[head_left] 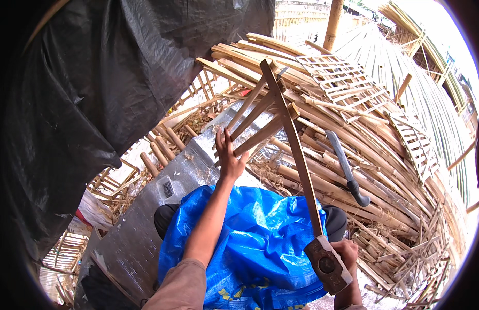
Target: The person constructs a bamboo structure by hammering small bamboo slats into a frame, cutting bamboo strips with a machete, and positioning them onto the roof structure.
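Fingers of left hand (230, 157) gripping pale bamboo-slat frame (273, 111), three crossbars on one long strip, right hand (348, 256) clasping hammer (327, 264)

I see a curved machete with a black handle (348, 170) lying on heaped split bamboo strips (394, 155), beside a black plastic tarp (95, 77).
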